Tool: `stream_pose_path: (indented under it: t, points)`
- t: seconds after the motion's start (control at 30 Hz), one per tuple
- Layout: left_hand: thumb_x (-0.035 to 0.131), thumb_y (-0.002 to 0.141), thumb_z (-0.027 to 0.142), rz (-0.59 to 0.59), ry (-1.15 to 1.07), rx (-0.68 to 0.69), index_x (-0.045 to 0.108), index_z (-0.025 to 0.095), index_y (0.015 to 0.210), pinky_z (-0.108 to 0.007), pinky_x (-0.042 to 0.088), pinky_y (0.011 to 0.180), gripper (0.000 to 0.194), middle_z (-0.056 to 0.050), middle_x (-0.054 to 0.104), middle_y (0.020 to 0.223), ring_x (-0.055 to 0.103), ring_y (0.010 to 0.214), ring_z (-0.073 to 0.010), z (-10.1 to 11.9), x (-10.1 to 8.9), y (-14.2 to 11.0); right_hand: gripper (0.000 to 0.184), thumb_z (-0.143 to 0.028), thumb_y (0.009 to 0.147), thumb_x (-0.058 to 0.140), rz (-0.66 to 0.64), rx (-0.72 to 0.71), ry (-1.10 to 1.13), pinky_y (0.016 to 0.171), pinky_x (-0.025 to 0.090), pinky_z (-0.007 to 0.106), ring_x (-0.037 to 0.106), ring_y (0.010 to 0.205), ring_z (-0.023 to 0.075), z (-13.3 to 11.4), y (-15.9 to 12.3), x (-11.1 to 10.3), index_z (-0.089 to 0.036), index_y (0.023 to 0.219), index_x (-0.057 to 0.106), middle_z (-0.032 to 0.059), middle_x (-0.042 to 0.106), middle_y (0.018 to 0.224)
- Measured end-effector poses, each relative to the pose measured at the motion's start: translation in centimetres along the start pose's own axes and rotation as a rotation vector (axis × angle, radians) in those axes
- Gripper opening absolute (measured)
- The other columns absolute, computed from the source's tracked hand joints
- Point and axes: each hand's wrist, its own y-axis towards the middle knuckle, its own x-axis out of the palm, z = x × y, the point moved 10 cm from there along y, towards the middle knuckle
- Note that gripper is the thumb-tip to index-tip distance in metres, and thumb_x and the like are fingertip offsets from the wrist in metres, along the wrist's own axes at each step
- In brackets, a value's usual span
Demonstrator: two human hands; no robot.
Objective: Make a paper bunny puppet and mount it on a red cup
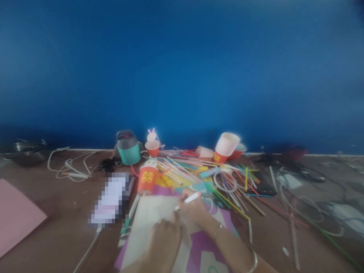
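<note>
A sheet of white paper (148, 216) lies in front of me, with purple paper (199, 246) showing under its edges. My right hand (193, 208) is closed around a white marker pen (192, 198). The pen's tip meets the white sheet beside a small round mark. On the same sheet rests my left hand (166, 239), its index finger stretched towards the pen tip and nothing held in it. Just beyond the sheet stands a red paper cup (147, 180) with yellow characters and a pale green top.
Many coloured sticks and straws (182, 170) lie heaped behind the paper. Farther back are a teal pot (128, 151) and a stack of paper cups (227, 143). A phone (112, 199) with a cable lies at left, near pink paper (17, 218). A blue wall (182, 76) rises behind.
</note>
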Motion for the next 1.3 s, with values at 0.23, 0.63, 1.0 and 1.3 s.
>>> stream_pose_path:
  t: [0.23,0.63,1.0,1.3]
  points:
    - [0.054,0.087,0.012,0.004,0.021,0.007,0.058,0.011,0.125,-0.026,0.047,0.054,0.039,-0.010,0.068,0.069,0.067,0.066,-0.0214,0.1,-0.3,0.0,0.019,-0.022,0.062,0.050,0.043,-0.018,0.016,0.042,0.026,0.022,0.033,0.046,0.0107,-0.1,0.2,-0.7,-0.023,0.053,0.034,-0.0062,0.034,0.047]
    - [0.052,0.088,0.014,0.014,-0.002,-0.009,0.062,0.012,0.120,-0.026,0.045,0.054,0.034,-0.010,0.068,0.070,0.067,0.067,-0.0221,0.0,-0.2,0.0,0.018,-0.024,0.063,0.050,0.002,0.000,0.017,0.041,0.024,0.022,0.033,0.044,0.0100,0.6,0.3,0.0,-0.023,0.054,0.034,-0.0064,0.035,0.046]
    - [0.054,0.088,0.014,-0.011,0.032,0.018,0.062,0.013,0.121,-0.027,0.049,0.054,0.034,-0.011,0.070,0.073,0.068,0.068,-0.0230,0.2,-0.3,-0.1,0.021,-0.028,0.067,0.050,0.018,-0.039,0.016,0.043,0.025,0.022,0.031,0.046,0.0102,1.2,0.5,-0.1,-0.023,0.057,0.032,-0.0080,0.031,0.050]
    - [0.051,0.091,0.016,-0.093,0.013,-0.007,0.058,0.012,0.127,-0.029,0.052,0.059,0.037,-0.012,0.071,0.076,0.069,0.073,-0.0239,0.1,-0.3,0.0,0.019,-0.022,0.064,0.048,-0.009,0.040,0.014,0.041,0.023,0.021,0.036,0.043,0.0106,1.1,0.1,0.2,-0.023,0.056,0.031,-0.0078,0.032,0.046]
